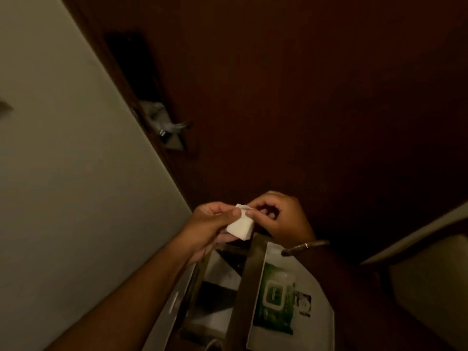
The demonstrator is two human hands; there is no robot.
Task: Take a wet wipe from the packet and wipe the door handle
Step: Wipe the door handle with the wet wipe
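A folded white wet wipe (240, 225) sits between both hands in front of a dark brown door (304, 97). My left hand (210, 224) holds it from below with the thumb on top. My right hand (281, 216) pinches its upper corner with thumb and forefinger. The green wet wipe packet (274, 304) lies below my hands on a white surface (319, 295), its lid flap closed. The metal door handle (167, 125) sticks out from the door's left edge, well above and to the left of my hands.
A pale wall (63, 173) fills the left side. A metal bracelet (306, 245) is on my right wrist. A tan strip (250, 279) runs down beside the packet. A light ledge (417, 231) crosses the lower right. The scene is dim.
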